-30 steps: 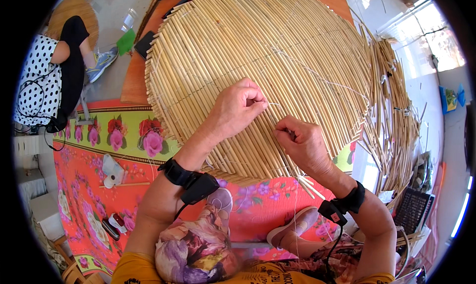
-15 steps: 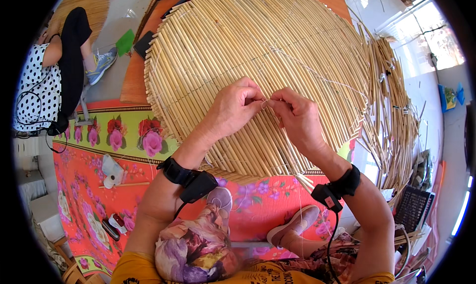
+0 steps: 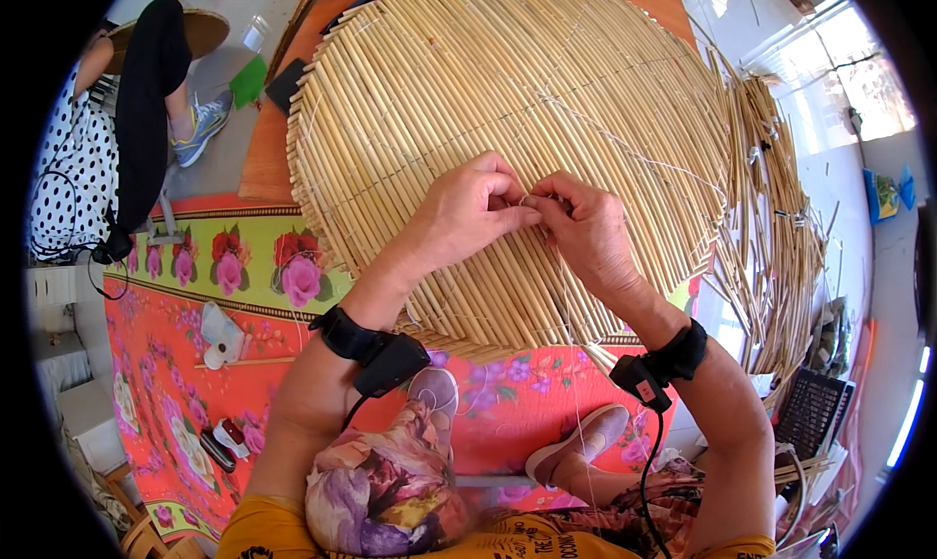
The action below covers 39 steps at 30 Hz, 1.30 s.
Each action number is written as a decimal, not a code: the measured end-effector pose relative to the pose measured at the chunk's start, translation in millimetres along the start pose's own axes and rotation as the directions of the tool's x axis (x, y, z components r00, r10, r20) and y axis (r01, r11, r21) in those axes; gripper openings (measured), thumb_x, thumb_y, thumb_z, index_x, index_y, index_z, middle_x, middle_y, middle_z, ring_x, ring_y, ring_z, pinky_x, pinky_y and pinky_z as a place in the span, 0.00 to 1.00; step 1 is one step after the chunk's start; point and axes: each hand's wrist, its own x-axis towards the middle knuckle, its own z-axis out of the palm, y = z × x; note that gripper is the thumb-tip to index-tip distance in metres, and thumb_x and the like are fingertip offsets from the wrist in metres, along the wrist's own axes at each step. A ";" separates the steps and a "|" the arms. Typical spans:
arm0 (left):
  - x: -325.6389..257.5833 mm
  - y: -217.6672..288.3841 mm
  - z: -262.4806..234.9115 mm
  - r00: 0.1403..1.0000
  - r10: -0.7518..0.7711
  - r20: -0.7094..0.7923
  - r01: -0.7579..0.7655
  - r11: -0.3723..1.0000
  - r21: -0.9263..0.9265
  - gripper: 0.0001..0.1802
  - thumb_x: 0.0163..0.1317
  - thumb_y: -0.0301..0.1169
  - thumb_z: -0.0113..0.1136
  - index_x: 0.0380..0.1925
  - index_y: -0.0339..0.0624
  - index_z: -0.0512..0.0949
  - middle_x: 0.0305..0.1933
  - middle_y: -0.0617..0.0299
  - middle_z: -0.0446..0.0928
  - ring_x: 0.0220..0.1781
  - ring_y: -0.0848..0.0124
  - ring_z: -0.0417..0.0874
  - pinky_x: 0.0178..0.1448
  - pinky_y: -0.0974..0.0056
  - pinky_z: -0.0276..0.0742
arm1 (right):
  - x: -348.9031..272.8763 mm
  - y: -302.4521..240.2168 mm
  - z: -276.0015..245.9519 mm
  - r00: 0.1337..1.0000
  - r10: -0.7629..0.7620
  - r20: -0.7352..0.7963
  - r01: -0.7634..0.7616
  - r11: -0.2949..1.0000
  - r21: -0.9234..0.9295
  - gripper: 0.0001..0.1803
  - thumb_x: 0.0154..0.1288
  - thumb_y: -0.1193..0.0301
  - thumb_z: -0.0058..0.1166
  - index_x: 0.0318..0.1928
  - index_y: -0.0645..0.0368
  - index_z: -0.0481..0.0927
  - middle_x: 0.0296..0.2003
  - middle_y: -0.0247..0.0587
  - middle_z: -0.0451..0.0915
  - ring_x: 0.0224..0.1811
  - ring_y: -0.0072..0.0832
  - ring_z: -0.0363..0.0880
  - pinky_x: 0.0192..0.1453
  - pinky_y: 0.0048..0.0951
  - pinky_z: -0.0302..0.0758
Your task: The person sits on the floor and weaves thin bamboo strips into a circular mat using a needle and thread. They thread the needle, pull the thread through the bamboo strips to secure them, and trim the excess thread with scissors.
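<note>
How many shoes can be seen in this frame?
3: two pale pink shoes on the person's own feet, one below the left wrist, one below the right wrist, and a grey-blue sneaker on the seated person at upper left. That person's other shoe may be hidden.

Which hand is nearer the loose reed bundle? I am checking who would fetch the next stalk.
Right. The right hand lies on the round mat, on the side toward the reed bundle; the left hand is farther from it.

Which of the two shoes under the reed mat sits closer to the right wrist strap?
The pale shoe on the right, just below the right wrist strap. The other shoe lies further left, beside the left wrist strap.
</note>
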 end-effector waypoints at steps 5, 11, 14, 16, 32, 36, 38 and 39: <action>1.7 -6.5 4.6 0.999 0.010 -0.031 -0.009 0.999 0.040 0.07 0.57 0.26 0.66 0.33 0.34 0.82 0.36 0.64 0.74 0.34 0.74 0.78 0.38 0.69 0.74 | 0.6 -5.7 -4.1 0.998 0.056 0.039 -0.060 0.989 0.132 0.06 0.61 0.72 0.58 0.34 0.61 0.81 0.17 0.43 0.75 0.17 0.26 0.72 0.24 0.31 0.70; 0.0 -7.6 9.2 0.994 0.082 -0.070 -0.074 0.991 0.109 0.06 0.56 0.26 0.66 0.31 0.33 0.81 0.34 0.63 0.75 0.33 0.73 0.79 0.37 0.68 0.75 | 4.7 -8.6 -3.6 1.000 -0.022 -0.016 0.024 0.996 0.086 0.06 0.61 0.72 0.59 0.33 0.63 0.80 0.17 0.42 0.74 0.17 0.21 0.70 0.24 0.29 0.69; 0.2 -5.8 8.4 0.997 0.049 -0.056 -0.044 0.996 0.076 0.06 0.56 0.26 0.66 0.30 0.33 0.80 0.34 0.63 0.75 0.32 0.73 0.78 0.37 0.68 0.74 | -0.2 -10.9 -9.8 0.998 0.062 0.005 -0.063 0.998 0.014 0.07 0.60 0.71 0.59 0.32 0.63 0.80 0.18 0.43 0.75 0.18 0.21 0.71 0.25 0.29 0.70; -0.2 -4.1 7.9 0.998 0.025 -0.055 -0.022 0.998 0.057 0.06 0.56 0.26 0.66 0.30 0.33 0.80 0.34 0.63 0.75 0.32 0.73 0.78 0.37 0.68 0.74 | -5.1 -11.2 -12.2 0.998 0.067 0.012 -0.067 0.998 -0.019 0.07 0.60 0.71 0.59 0.32 0.63 0.80 0.18 0.43 0.75 0.18 0.21 0.71 0.25 0.29 0.70; -1.3 -3.9 9.3 0.995 0.060 -0.079 -0.054 0.995 0.080 0.05 0.55 0.22 0.64 0.29 0.32 0.78 0.35 0.62 0.76 0.33 0.72 0.79 0.37 0.67 0.75 | 9.4 -10.1 -9.4 0.999 -0.038 -0.011 0.038 0.999 -0.008 0.06 0.58 0.73 0.59 0.32 0.63 0.80 0.19 0.44 0.76 0.18 0.25 0.73 0.26 0.30 0.71; -0.5 -2.9 8.6 0.996 0.039 -0.079 -0.034 0.998 0.059 0.05 0.55 0.22 0.64 0.30 0.32 0.79 0.35 0.62 0.76 0.34 0.72 0.79 0.38 0.67 0.75 | 1.1 -7.9 -12.5 1.000 0.015 -0.001 -0.015 0.999 -0.043 0.06 0.58 0.73 0.59 0.32 0.64 0.80 0.19 0.44 0.76 0.19 0.23 0.73 0.26 0.30 0.71; -0.8 -2.9 8.5 0.996 0.025 -0.082 -0.023 0.999 0.023 0.05 0.55 0.22 0.64 0.30 0.33 0.79 0.35 0.62 0.76 0.34 0.72 0.79 0.38 0.67 0.76 | -1.5 -8.6 -13.5 1.000 0.029 -0.003 -0.029 0.999 -0.038 0.06 0.58 0.73 0.59 0.32 0.64 0.80 0.18 0.43 0.76 0.19 0.22 0.72 0.26 0.29 0.71; -0.8 -2.5 8.5 0.996 0.026 -0.082 -0.024 0.999 0.026 0.05 0.55 0.23 0.64 0.30 0.33 0.79 0.35 0.62 0.76 0.34 0.71 0.79 0.38 0.67 0.76 | -1.9 -8.8 -14.1 0.999 0.035 -0.004 -0.035 0.999 -0.036 0.06 0.58 0.73 0.59 0.32 0.64 0.80 0.18 0.42 0.76 0.19 0.21 0.71 0.26 0.29 0.71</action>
